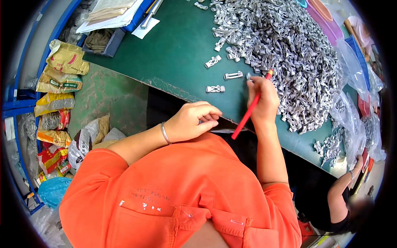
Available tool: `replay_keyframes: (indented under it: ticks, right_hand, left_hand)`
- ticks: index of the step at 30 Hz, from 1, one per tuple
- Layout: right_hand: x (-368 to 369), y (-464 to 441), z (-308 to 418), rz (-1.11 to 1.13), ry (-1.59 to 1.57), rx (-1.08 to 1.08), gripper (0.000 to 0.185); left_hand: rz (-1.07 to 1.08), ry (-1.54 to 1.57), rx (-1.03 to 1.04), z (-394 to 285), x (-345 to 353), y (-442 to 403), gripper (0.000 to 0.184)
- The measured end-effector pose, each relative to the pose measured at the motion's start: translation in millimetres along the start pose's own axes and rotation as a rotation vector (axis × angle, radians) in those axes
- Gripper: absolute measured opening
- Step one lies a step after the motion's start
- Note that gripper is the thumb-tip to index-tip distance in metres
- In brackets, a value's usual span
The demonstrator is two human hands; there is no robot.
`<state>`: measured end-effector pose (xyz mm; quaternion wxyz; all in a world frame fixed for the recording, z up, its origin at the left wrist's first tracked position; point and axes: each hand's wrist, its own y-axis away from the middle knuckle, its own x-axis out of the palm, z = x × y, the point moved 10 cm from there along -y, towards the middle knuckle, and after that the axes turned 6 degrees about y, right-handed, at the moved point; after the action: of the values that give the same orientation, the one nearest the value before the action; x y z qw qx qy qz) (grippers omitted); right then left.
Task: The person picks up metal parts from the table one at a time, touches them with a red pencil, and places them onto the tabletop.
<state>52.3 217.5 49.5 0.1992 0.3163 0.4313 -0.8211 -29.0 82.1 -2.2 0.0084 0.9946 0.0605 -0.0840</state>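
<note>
My right hand is closed around a slim red stick with a yellow end, whose exact kind I cannot make out. It slants across my palm, yellow end towards the pile. At my right fingertips is a small grey metal part, partly hidden. My left hand rests by the table's front edge, fingers curled together, with nothing visible in them. On the green table, a few single grey metal parts with looped wire-like sides lie left of my right hand. A large heap of such parts rises beyond it.
A blue-grey bin and papers are at the back left. Printed bags line a blue rack on the left. Clear plastic bags hang at the right, where another person's arm shows.
</note>
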Motion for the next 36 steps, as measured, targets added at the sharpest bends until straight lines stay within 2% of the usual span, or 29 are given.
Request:
replay_keyframes:
  ticks: [2,3,4,6,7,9,12,14,15,17,18,20,22,24,26,28,30,32,33,34,36]
  right_hand:
    - [3,14,-25,-0.035,-0.494,0.282,0.018]
    - [8,18,-26,0.063,-0.74,0.493,0.02]
    - [15,27,-27,0.142,-0.902,0.657,0.022]
    - [22,35,-19,0.162,-1.216,0.722,0.022]
    - [20,37,-16,0.165,-1.215,0.725,0.022]
    - [26,42,-10,0.201,-1.338,0.788,0.022]
    - [27,45,-8,0.193,-1.401,0.74,0.022]
    - [31,51,-8,0.245,-1.438,0.714,0.024]
    - [29,51,-6,0.248,-1.385,0.65,0.026]
    - [23,52,-2,0.234,-1.274,0.571,0.033]
    - [23,55,-1,0.236,-1.274,0.574,0.033]
    - [9,50,5,0.185,-1.134,0.404,0.035]
    - [2,49,8,0.185,-1.119,0.377,0.035]
    - [6,52,16,0.369,-1.091,0.344,0.033]
    - [11,64,7,0.389,-1.131,0.396,0.029]
    - [10,67,1,0.348,-1.03,0.401,0.028]
    - [9,69,-1,0.312,-0.994,0.397,0.026]
    - [9,71,-6,0.284,-0.969,0.476,0.025]
    - [10,72,-7,0.269,-0.966,0.453,0.024]
    - [11,72,-7,0.267,-0.965,0.449,0.024]
    - [12,72,-7,0.266,-0.927,0.443,0.024]
  left_hand:
    - [-0.166,0.118,-0.015,3,-13,-1,0.028]
    - [-0.122,0.278,-0.127,12,-9,-4,0.036]
    - [-0.121,0.281,-0.13,13,-7,-7,0.036]
    - [-0.193,0.558,-0.029,8,-7,-14,0.04]
    - [-0.191,0.598,-0.019,5,-6,-17,0.031]
    - [-0.164,0.599,-0.029,0,-8,-19,0.028]
    - [-0.144,0.611,-0.042,-1,-7,-19,0.019]
    - [-0.182,0.577,0.053,-4,-13,-16,0.019]
    - [-0.187,0.577,0.049,-3,-14,-16,0.019]
    - [-0.23,0.362,0.194,-22,-23,-13,0.02]
    - [-0.231,0.363,0.191,-23,-23,-13,0.02]
    - [-0.225,0.294,0.221,-30,-24,-12,0.02]
    - [-0.205,0.222,0.233,-32,-22,-9,0.02]
    - [-0.174,0.084,0.275,-36,-20,-4,0.019]
    - [-0.1,0.033,0.213,-30,-11,2,0.02]
    - [-0.053,0.133,0.034,-6,-2,4,0.019]
    - [-0.083,0.073,0.021,-1,-7,1,0.019]
    - [-0.175,-0.216,0.233,-28,-26,-9,0.02]
    - [-0.243,-0.303,0.331,-36,-37,-17,0.019]
    - [-0.341,-0.333,0.338,-43,-48,-25,0.018]
    - [-0.534,-0.652,0.385,-47,-67,-42,0.017]
